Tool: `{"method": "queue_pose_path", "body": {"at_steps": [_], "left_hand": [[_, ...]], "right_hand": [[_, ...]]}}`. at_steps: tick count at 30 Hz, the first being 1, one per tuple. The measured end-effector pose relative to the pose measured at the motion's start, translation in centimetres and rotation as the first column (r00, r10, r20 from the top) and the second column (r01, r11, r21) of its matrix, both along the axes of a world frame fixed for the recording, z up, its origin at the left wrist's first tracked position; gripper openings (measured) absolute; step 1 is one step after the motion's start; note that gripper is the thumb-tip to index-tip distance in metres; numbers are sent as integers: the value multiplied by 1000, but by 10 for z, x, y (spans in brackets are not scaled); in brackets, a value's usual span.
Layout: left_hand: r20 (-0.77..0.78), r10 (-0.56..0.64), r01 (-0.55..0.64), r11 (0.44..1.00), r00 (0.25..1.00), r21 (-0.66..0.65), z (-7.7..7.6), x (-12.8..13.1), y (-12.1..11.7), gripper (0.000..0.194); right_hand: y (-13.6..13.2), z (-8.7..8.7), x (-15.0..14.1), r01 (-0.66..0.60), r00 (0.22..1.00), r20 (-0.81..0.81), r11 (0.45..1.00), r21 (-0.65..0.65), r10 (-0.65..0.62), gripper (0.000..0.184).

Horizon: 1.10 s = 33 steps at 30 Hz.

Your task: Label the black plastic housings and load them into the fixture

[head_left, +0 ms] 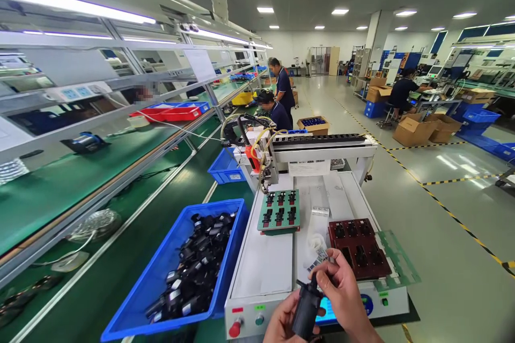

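Observation:
My left hand (pixel 285 317) is closed around a black cylindrical plastic part (pixel 306 308) with a narrow stub on top, held tilted over the front edge of the machine. At its upper end, my right hand (pixel 341 290) pinches the stub with thumb and fingers. Just behind these fingertips shows a strip of small dark-and-white labels (pixel 317 260); whether the fingers touch it I cannot tell. A dark red fixture (pixel 376 265) with black parts in its recesses lies right of my hands. Farther back, a green fixture (pixel 298 228) carries several black parts.
A blue bin (pixel 237 241) full of black parts stands left of the white benchtop machine (pixel 273 273). Its gantry (pixel 322 144) spans the back, and a red stop button (pixel 235 328) sits at front left. Co-workers (pixel 284 88) are beyond. A green conveyor (pixel 80 187) runs along the left.

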<state>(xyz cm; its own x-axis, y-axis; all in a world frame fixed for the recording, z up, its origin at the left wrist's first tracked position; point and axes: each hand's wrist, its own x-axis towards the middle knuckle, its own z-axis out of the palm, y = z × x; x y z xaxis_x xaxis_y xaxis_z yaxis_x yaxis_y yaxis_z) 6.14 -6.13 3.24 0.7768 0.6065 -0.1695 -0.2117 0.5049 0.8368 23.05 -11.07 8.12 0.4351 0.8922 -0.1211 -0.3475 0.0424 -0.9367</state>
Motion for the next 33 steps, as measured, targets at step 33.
{"method": "queue_pose_path", "body": {"at_steps": [33], "left_hand": [[-196,336,-259,906,921,336,24,-15,6,60]], "right_hand": [[-14,6,-18,-263,832,423,926,-270,359,42]]}}
